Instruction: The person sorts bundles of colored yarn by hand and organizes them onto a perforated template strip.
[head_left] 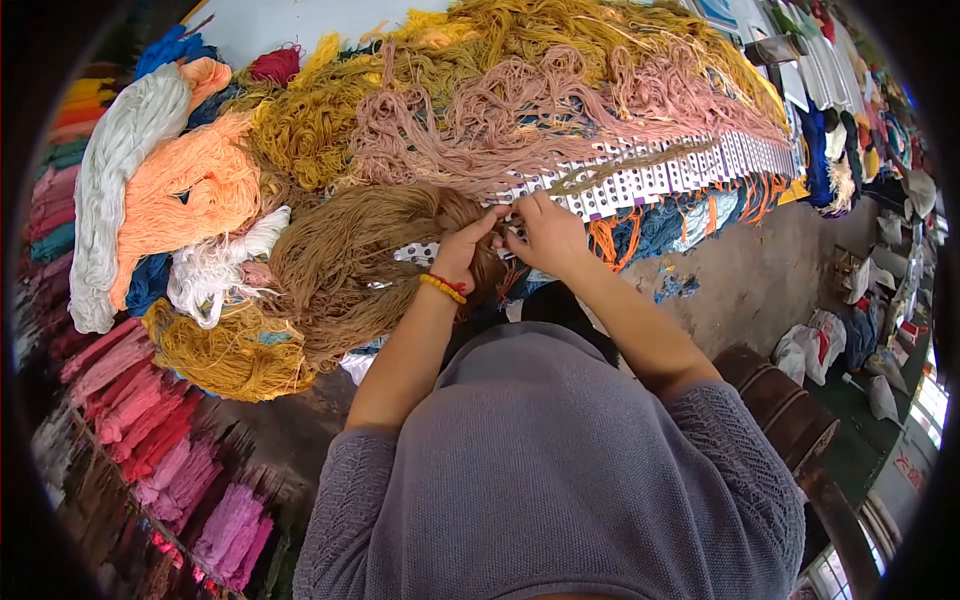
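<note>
A large hank of brown yarn point(350, 245) lies at the near edge of the table, its twisted end running to my hands. My left hand point(462, 252), with a yellow beaded bracelet at the wrist, is closed around that end. Close beside it, my right hand point(552, 235) pinches with bent fingers at the yarn; the exact strands between the fingertips are too small to make out. White cards with dark holes point(650, 180) stretch in a row to the right of my hands. A thin bundle of brownish strands point(640, 163) lies across them.
Pink yarn point(560, 95) and mustard yarn point(310, 130) heap up behind the cards. Peach point(190, 195), pale grey point(125, 180) and white hanks point(225, 265) lie to the left. Pink and red hanks point(140, 415) hang at lower left. A brown chair point(775, 405) stands at right.
</note>
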